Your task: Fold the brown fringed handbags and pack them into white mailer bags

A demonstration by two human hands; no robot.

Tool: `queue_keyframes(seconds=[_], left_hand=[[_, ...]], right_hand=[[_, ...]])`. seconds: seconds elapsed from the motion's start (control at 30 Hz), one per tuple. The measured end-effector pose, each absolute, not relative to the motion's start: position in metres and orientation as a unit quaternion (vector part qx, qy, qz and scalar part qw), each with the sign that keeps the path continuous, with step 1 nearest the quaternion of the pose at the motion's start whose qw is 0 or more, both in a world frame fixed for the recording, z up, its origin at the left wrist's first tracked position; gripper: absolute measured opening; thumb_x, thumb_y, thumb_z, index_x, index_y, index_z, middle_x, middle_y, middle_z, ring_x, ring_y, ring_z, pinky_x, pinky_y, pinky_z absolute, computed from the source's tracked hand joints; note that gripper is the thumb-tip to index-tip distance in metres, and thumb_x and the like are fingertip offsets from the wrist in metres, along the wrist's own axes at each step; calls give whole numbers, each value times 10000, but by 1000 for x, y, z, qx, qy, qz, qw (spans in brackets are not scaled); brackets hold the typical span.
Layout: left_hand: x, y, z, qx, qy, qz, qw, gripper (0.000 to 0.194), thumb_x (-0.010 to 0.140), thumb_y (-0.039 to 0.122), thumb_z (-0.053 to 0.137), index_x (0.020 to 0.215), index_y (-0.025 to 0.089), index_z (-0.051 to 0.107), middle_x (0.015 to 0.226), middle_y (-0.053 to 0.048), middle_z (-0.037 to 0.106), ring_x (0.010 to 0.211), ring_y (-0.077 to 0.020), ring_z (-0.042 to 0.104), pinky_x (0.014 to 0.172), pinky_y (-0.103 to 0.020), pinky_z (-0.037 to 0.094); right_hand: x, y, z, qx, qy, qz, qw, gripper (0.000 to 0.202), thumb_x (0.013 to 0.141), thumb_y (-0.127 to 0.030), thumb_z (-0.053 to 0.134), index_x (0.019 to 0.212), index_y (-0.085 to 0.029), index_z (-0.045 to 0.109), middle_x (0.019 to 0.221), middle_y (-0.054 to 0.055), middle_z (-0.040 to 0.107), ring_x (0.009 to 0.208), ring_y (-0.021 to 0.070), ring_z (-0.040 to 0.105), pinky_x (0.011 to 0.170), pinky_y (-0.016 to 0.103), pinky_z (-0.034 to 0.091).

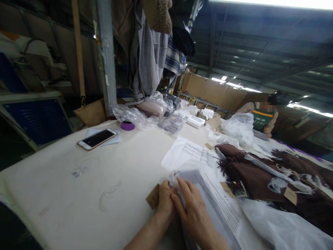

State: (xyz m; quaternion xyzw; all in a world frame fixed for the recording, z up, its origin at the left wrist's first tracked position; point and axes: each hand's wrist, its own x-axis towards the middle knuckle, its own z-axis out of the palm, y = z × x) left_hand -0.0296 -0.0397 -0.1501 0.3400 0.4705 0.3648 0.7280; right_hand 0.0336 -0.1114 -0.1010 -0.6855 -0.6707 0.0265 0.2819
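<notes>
My left hand [165, 198] is closed at the near edge of the table, its fingers bunched at the edge of a clear plastic bag [208, 208] with printed text along its right side. A brown card tag [153, 197] sticks out to the left of this hand. My right hand [192, 205] lies over the bag, fingers bent and pinching its crumpled edge right beside the left hand. What lies between the fingertips is partly hidden. Beyond the hands are flat white printed bags [188, 152].
Dark brown fringed textiles [255, 173] with tags lie at right, near a loose clear bag [286, 222]. A phone [97, 139], purple tape roll [127, 125] and wrapped packages [171, 124] sit farther back. A metal post [107, 59] stands behind, garments hang there, and another person [260, 116] is across the table.
</notes>
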Motion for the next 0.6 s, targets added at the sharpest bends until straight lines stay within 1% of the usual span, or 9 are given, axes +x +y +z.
queue_keyframes(seconds=[0.07, 0.13, 0.17, 0.23, 0.3, 0.4, 0.5, 0.57, 0.6], left_hand=[[-27, -39, -142, 341, 481, 367, 719, 57, 779, 165, 621, 793, 131, 578, 664, 28, 556, 551, -91, 494, 518, -214, 418], [-24, -38, -135, 339, 475, 375, 720, 99, 683, 92, 628, 752, 144, 579, 587, 39, 544, 517, -98, 477, 492, -212, 377], [-23, -38, -133, 335, 468, 379, 725, 129, 649, 84, 620, 754, 148, 581, 579, 38, 551, 520, -106, 487, 495, -215, 374], [-20, -37, -130, 324, 449, 388, 737, 118, 625, 105, 592, 729, 157, 572, 572, 38, 549, 530, -111, 502, 514, -216, 380], [-19, -35, -129, 313, 428, 390, 753, 51, 627, 135, 560, 671, 161, 552, 555, 35, 529, 533, -107, 507, 536, -213, 391], [-26, -33, -124, 312, 383, 367, 788, 20, 616, 155, 549, 633, 147, 555, 564, 7, 542, 574, -124, 549, 597, -229, 437], [-46, -38, -114, 327, 333, 334, 819, 185, 563, 110, 559, 738, 126, 616, 660, -33, 615, 678, -161, 604, 667, -255, 474], [-62, -43, -106, 349, 312, 313, 826, 380, 569, 92, 547, 938, 132, 628, 774, -47, 654, 761, -167, 622, 727, -259, 484], [-71, -46, -103, 368, 318, 300, 821, 485, 592, 92, 534, 1071, 146, 591, 836, -51, 662, 791, -163, 627, 749, -261, 488]], right_hand=[[32, -137, -109, -702, -673, -55, 225, 675, 782, -260, 546, 1388, -192, 255, 1270, 140, 493, 1143, 281, 475, 909, 429, 433], [27, -155, -123, -736, -645, -107, 176, 926, 670, -232, 606, 1435, -149, 91, 1336, 191, 429, 1197, 350, 424, 924, 489, 413], [24, -160, -131, -757, -622, -122, 157, 985, 639, -207, 602, 1439, -121, 34, 1340, 213, 420, 1195, 370, 425, 915, 500, 415], [20, -160, -147, -790, -586, -128, 126, 952, 659, -168, 552, 1434, -85, 6, 1289, 232, 472, 1123, 355, 501, 848, 462, 462], [20, -153, -156, -802, -577, -117, 99, 798, 723, -129, 475, 1422, -54, 98, 1153, 217, 576, 967, 302, 598, 741, 388, 505], [24, -142, -156, -816, -568, -88, 67, 588, 755, -28, 363, 1341, 5, 325, 923, 170, 658, 768, 240, 641, 635, 319, 516], [26, -138, -144, -826, -558, -50, 56, 569, 719, 37, 334, 1282, 28, 416, 912, 164, 673, 776, 220, 652, 641, 287, 522], [26, -138, -137, -828, -556, -31, 60, 578, 708, 49, 339, 1278, 22, 430, 971, 167, 675, 823, 213, 657, 685, 279, 524], [27, -138, -135, -828, -556, -26, 64, 577, 709, 50, 340, 1277, 16, 435, 995, 168, 673, 839, 210, 658, 702, 278, 524]])
